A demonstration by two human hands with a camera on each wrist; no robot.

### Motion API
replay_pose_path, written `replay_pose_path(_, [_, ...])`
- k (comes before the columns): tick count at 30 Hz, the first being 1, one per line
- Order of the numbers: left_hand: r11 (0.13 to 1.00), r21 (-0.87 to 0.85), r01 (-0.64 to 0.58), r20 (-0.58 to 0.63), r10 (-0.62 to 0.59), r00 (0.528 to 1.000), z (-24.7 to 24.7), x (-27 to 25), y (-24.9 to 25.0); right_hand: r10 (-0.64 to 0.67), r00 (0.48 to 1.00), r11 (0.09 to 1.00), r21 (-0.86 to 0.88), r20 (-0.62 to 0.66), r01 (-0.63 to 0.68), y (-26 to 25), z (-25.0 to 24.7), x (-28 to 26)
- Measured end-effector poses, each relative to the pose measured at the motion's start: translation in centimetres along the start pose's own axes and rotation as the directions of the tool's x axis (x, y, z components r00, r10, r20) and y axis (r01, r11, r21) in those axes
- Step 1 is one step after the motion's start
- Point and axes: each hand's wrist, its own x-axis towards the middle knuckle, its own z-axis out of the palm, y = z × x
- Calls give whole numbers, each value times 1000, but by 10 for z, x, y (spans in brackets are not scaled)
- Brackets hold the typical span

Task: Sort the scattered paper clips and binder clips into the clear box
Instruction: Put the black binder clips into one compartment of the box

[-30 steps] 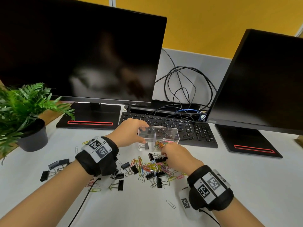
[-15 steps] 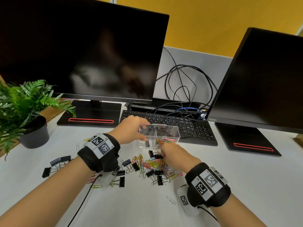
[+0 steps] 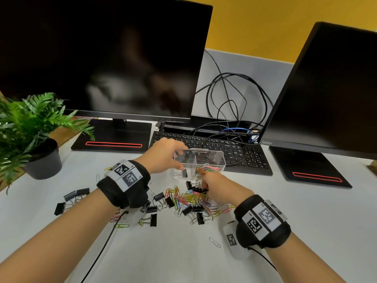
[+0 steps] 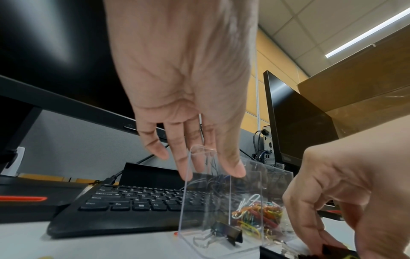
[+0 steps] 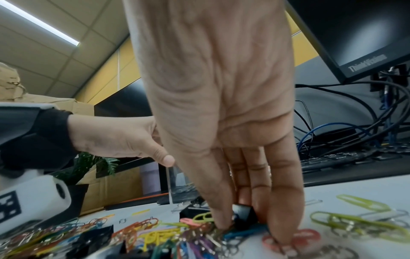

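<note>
We sat at a white desk [image 3: 183, 258] facing a yellow wall [image 3: 265, 23] with a grey partition [image 3: 255, 64] below it. Two dark monitors [image 3: 102, 58] stood on it, a keyboard [image 3: 234, 152] and tangled cables [image 3: 234, 103] between them, a potted fern [image 3: 30, 127] at left. A ceiling strip light [image 4: 366, 33] glowed overhead.

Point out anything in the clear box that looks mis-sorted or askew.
Nothing stands out. The clear box stands upright on the desk; one black binder clip lies alone in its left compartment, and the coloured paper clips fill the right one. The left hand grips the box.
</note>
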Motion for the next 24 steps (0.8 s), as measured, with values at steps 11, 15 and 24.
replay_pose_path(11, [1000, -12, 1, 7, -1, 1000, -1, -1, 2, -11, 993, 979, 199, -116, 34, 7, -17, 2])
replay_pose_path(15, [1000, -8, 3, 2, -3, 1000, -1, -2, 1, 18, 977, 944, 324, -215, 54, 2, -34, 1])
replay_pose_path(24, [1000, -14, -1, 19, 1, 1000, -3, -4, 2, 43, 836, 894, 395, -546, 212, -17, -49, 22])
